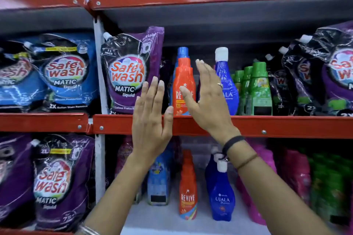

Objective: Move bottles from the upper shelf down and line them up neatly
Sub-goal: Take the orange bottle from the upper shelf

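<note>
An orange Revive bottle (pixel 183 80) stands at the front of the upper shelf (pixel 267 126), with a blue-capped bottle (pixel 182 52) behind it and a blue Ujala bottle (pixel 228 84) to its right. My left hand (pixel 150 118) is raised flat, fingers apart, just left of the orange bottle, its thumb near the base. My right hand (pixel 206 97) is open just right of that bottle, holding nothing. On the lower shelf (pixel 164 221) stand a light blue bottle (pixel 159 179), another orange Revive bottle (pixel 188 189) and blue Ujala bottles (pixel 222 198).
Purple Safewash pouches (pixel 131 70) stand left of the upper bottles, green bottles (pixel 256 89) and more pouches (pixel 324 74) to the right. Pink bottles (pixel 298 175) and green packs (pixel 328 187) fill the lower right. A white upright post (pixel 100 158) divides the shelf bays.
</note>
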### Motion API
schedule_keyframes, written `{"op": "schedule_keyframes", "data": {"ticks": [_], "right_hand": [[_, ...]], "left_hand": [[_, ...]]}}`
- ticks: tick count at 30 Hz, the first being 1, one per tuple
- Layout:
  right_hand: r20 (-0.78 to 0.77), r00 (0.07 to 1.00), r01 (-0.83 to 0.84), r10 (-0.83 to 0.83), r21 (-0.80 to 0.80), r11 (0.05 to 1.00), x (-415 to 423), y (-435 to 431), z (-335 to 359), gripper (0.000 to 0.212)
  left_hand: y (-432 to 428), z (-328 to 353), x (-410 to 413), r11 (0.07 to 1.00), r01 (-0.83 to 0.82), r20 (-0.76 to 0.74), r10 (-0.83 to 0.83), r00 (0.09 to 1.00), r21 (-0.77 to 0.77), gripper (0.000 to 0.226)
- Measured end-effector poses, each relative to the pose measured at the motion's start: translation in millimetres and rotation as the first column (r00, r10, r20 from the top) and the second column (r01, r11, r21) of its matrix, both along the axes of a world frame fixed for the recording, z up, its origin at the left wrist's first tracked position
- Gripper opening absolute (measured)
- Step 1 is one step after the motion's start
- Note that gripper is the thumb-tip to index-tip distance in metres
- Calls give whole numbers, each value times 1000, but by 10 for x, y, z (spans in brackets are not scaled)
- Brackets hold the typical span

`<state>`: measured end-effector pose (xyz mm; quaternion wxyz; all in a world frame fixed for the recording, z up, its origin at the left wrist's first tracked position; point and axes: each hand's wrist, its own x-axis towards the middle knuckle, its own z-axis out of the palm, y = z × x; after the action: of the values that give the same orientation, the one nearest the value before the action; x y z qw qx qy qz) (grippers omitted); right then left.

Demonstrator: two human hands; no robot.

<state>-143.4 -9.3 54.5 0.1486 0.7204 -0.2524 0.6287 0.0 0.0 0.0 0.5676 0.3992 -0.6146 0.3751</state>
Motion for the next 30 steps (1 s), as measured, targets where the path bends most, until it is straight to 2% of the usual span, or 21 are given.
{"op": "schedule_keyframes", "data": {"ticks": [2, 6, 9, 12, 16, 21, 25, 30], "right_hand": [[-28, 999, 19, -17, 70, 997, 103, -32, 61, 75], [-68, 984, 173, -163, 181, 968, 251, -107, 142, 84], [-66, 973, 230, -221, 224, 947, 265, -163, 203, 79], [34, 987, 141, -156, 268, 953, 236, -190, 240, 59], [194, 981, -29, -16, 229, 973, 206, -170, 194, 65], [379, 917, -167, 121, 91, 982, 92, -2, 243, 63], [418, 874, -295, 247, 54, 954, -98, 190, 216, 60], [383, 852, -463, 358, 230, 856, -337, 345, -164, 58]], "left_hand": [[-38, -30, 56, 999, -13, -26, 14, 1000, 41, 57], [-220, -137, 151, 992, -74, 5, 74, 997, 103, 58], [-334, -174, 203, 982, -159, 28, 157, 987, 99, 59], [-406, -195, 206, 972, -221, 31, 219, 975, 80, 58], [-469, -207, 215, 961, -273, 41, 271, 962, 51, 57], [-473, -214, 210, 954, -299, 54, 298, 953, 24, 57], [-475, -224, 221, 951, -310, 72, 308, 949, 18, 57], [-464, -272, 196, 943, -330, 66, 328, 942, 31, 55]]}}
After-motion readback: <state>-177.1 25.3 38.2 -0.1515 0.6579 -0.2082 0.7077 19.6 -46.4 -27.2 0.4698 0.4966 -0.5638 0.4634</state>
